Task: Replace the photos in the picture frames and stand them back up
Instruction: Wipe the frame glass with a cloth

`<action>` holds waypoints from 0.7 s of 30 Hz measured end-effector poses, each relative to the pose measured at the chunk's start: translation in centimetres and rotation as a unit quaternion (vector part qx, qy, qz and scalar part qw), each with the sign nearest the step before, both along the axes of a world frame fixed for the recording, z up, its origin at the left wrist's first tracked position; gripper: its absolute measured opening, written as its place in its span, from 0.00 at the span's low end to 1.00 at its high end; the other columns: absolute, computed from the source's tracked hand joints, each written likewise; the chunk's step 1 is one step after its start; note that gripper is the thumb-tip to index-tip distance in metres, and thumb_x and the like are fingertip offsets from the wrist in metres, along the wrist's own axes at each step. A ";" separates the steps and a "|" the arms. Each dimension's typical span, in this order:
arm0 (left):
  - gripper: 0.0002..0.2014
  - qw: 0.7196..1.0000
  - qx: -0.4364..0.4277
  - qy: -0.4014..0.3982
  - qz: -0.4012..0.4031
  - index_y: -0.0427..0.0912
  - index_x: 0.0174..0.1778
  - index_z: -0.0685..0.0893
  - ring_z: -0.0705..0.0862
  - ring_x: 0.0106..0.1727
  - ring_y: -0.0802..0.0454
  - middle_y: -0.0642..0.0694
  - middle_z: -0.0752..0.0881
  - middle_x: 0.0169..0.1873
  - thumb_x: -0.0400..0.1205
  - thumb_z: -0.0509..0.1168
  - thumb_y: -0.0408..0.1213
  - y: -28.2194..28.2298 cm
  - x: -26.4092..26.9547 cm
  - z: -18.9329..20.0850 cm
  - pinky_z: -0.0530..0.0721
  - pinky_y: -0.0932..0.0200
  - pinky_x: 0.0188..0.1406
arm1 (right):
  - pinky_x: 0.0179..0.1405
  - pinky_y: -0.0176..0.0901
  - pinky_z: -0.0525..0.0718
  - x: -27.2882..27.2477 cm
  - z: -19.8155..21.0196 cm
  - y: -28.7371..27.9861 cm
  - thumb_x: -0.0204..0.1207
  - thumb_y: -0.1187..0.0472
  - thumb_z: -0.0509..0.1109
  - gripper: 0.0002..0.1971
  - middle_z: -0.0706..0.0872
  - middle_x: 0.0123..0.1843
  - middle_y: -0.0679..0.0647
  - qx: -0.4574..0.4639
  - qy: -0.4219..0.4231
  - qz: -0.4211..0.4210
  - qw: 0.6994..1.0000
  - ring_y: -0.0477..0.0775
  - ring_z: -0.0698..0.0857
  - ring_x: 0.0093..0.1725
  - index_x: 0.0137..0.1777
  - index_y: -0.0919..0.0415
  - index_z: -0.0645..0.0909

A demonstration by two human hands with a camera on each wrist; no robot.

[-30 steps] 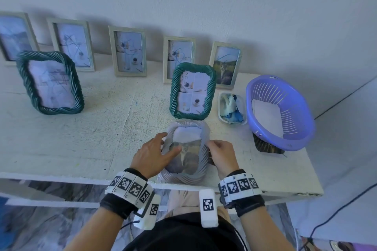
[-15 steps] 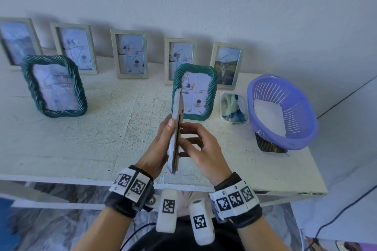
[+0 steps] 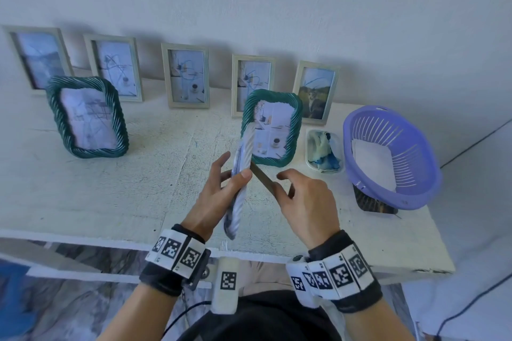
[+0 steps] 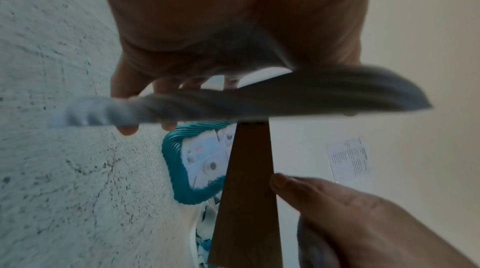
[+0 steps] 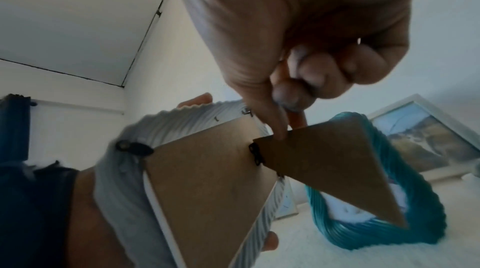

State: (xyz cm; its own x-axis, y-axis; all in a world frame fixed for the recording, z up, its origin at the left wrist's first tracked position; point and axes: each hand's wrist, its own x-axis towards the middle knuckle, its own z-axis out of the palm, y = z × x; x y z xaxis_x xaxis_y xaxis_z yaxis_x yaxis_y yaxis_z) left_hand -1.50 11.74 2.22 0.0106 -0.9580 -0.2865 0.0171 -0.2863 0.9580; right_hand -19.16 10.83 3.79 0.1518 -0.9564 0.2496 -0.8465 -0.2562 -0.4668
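A grey rope-pattern picture frame [image 3: 240, 202] is held upright and edge-on above the table's front, its photo side to the left. My left hand [image 3: 219, 196] grips its near edge, thumb on the back and fingers on the front. From its brown backing board [image 5: 207, 180] a brown easel stand [image 3: 263, 180] swings out to the right on a black hinge. My right hand [image 3: 304, 202] pinches that stand [image 5: 324, 159] between thumb and fingers. In the left wrist view the grey frame [image 4: 285, 99] is blurred and the stand [image 4: 246, 190] hangs below it.
A green rope frame [image 3: 270, 127] stands just behind the held frame, another green frame [image 3: 87, 117] at the left. Several pale frames [image 3: 187, 79] line the wall. At the right sit a small white tray [image 3: 324, 151] of cloths and a purple basket [image 3: 388, 155]. The table edge [image 3: 83, 238] is near.
The grey frame lay face up at the table's front; both hands lifted it on edge. My right hand has now pulled the stand away from the backing board.
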 end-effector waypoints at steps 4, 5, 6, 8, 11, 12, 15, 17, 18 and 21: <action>0.50 0.999 -0.031 -0.023 0.011 0.62 0.81 0.58 0.79 0.65 0.55 0.46 0.71 0.77 0.66 0.73 0.69 0.4 -0.8 0.3 0.76 0.53 0.60 | 0.30 0.48 0.87 1.1 0.2 0.1 0.83 0.60 0.65 0.10 0.90 0.32 0.55 0.137 -0.168 -0.010 0.976 0.54 0.89 0.28 0.59 0.59 0.85; 0.50 0.998 -0.041 -0.046 0.011 0.62 0.81 0.57 0.77 0.69 0.52 0.47 0.69 0.78 0.65 0.73 0.69 0.5 -0.9 0.2 0.75 0.54 0.63 | 0.30 0.51 0.88 1.4 0.3 0.1 0.84 0.62 0.63 0.11 0.90 0.32 0.57 0.196 -0.274 -0.020 0.941 0.56 0.89 0.27 0.58 0.62 0.85; 0.53 0.996 -0.051 -0.080 0.009 0.62 0.81 0.56 0.74 0.73 0.51 0.48 0.68 0.78 0.63 0.73 0.71 0.6 -0.9 0.1 0.74 0.53 0.66 | 0.33 0.54 0.90 1.6 0.5 0.1 0.84 0.62 0.61 0.12 0.91 0.35 0.60 0.245 -0.370 -0.034 0.895 0.59 0.90 0.30 0.56 0.64 0.85; 0.57 0.988 -0.067 -0.139 0.009 0.64 0.82 0.54 0.69 0.77 0.53 0.50 0.65 0.79 0.57 0.70 0.75 0.8 -0.7 -0.4 0.73 0.49 0.71 | 0.40 0.58 0.90 1.9 0.9 0.1 0.85 0.57 0.60 0.15 0.91 0.42 0.64 0.324 -0.505 -0.054 0.798 0.62 0.91 0.37 0.54 0.66 0.86; 0.58 0.976 -0.099 -0.194 0.016 0.63 0.82 0.52 0.67 0.73 0.58 0.50 0.63 0.78 0.57 0.69 0.76 1.2 -0.3 -0.7 0.72 0.51 0.69 | 0.47 0.55 0.86 2.0 0.6 -0.1 0.83 0.41 0.59 0.26 0.90 0.46 0.63 0.383 -0.607 -0.063 0.694 0.60 0.89 0.43 0.54 0.65 0.85; 0.58 0.972 -0.111 -0.207 0.022 0.62 0.82 0.53 0.67 0.72 0.59 0.50 0.64 0.77 0.57 0.69 0.76 1.4 -0.1 -0.6 0.72 0.52 0.68 | 0.53 0.56 0.85 2.1 0.2 -0.3 0.81 0.37 0.59 0.29 0.90 0.50 0.63 0.384 -0.622 -0.055 0.680 0.61 0.89 0.48 0.56 0.65 0.85; 0.53 0.972 -0.126 -0.185 0.064 0.60 0.81 0.58 0.74 0.71 0.54 0.49 0.70 0.74 0.61 0.64 0.79 1.7 0.8 -0.3 0.79 0.48 0.66 | 0.70 0.70 0.76 2.3 -0.5 -1.1 0.77 0.34 0.64 0.34 0.83 0.66 0.69 0.382 -0.657 -0.023 0.650 0.70 0.82 0.66 0.69 0.63 0.80; 0.46 0.981 -0.091 -0.130 0.114 0.60 0.76 0.67 0.82 0.63 0.53 0.48 0.78 0.68 0.65 0.59 0.80 1.5 1.7 -0.1 0.84 0.44 0.61 | 0.72 0.70 0.73 2.2 -0.8 -1.8 0.78 0.37 0.65 0.33 0.81 0.67 0.72 0.386 -0.667 -0.024 0.637 0.73 0.80 0.67 0.68 0.67 0.79; 0.41 0.985 -0.056 -0.095 0.132 0.59 0.71 0.72 0.84 0.60 0.51 0.45 0.82 0.65 0.67 0.57 0.80 1.2 2.2 0.0 0.86 0.42 0.59 | 0.71 0.68 0.73 2.2 -1.0 -2.1 0.78 0.39 0.65 0.32 0.81 0.65 0.73 0.388 -0.665 -0.026 0.637 0.74 0.80 0.65 0.65 0.68 0.80; 0.33 0.990 0.068 0.030 0.123 0.56 0.61 0.81 0.88 0.56 0.43 0.40 0.88 0.57 0.76 0.48 0.75 -0.1 4.1 0.0 0.86 0.40 0.57 | 0.72 0.67 0.72 2.6 -1.8 -3.0 0.75 0.38 0.67 0.33 0.78 0.67 0.75 0.395 -0.647 -0.025 0.652 0.74 0.79 0.67 0.64 0.68 0.81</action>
